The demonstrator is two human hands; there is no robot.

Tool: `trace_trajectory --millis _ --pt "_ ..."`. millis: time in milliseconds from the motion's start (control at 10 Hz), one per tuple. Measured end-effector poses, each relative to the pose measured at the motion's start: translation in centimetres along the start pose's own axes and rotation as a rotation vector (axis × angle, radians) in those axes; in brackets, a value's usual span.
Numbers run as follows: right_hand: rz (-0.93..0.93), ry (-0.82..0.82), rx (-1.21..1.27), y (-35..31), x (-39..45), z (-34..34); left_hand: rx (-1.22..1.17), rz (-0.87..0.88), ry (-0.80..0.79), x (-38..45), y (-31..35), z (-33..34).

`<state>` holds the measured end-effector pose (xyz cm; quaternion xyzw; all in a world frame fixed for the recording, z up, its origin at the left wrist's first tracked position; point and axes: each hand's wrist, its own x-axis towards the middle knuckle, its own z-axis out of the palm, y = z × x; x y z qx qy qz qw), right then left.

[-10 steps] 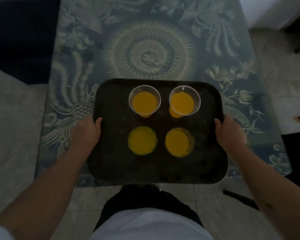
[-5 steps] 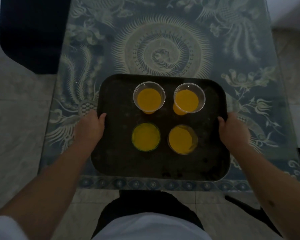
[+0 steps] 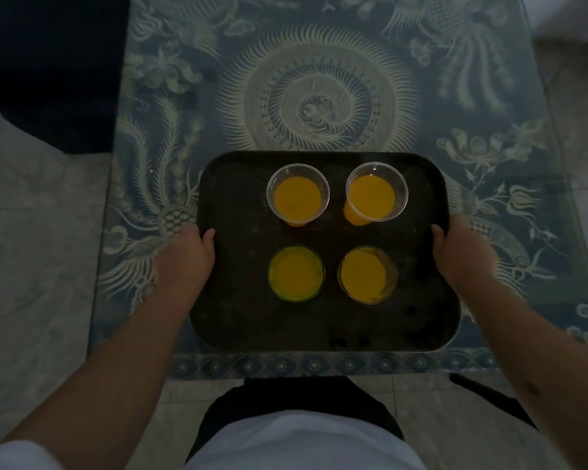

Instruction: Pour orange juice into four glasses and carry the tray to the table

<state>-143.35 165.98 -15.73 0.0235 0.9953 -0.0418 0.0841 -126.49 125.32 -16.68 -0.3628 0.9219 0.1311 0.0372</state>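
Note:
A dark rectangular tray [image 3: 241, 320] lies over the near part of a patterned glass table [image 3: 319, 96]. On it stand several glasses of orange juice: two clear ones at the back [image 3: 297, 195] [image 3: 375, 191], a greenish one at the front left [image 3: 296, 273] and a clear one at the front right [image 3: 367, 275]. My left hand [image 3: 187, 256] grips the tray's left rim with the thumb on top. My right hand [image 3: 462, 254] grips the right rim the same way. Whether the tray touches the tabletop cannot be told.
The table's near edge [image 3: 319, 366] lies just in front of my body. A dark seat or cushion [image 3: 55, 69] stands at the table's far left corner. Pale floor tiles [image 3: 38, 266] flank the table on both sides. A dark strip [image 3: 489, 398] lies on the floor at the right.
The tray with the glasses has moved forward, from hanging past the table's near edge to lying fully over the tabletop. Both hands keep their grip on the rims.

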Motion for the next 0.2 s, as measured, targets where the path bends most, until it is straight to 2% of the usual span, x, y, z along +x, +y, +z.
trace_trajectory --millis 200 --pt "-0.049 -0.069 -0.072 0.4 -0.1 -2.3 0.091 0.008 -0.056 -0.3 0.4 -2.1"
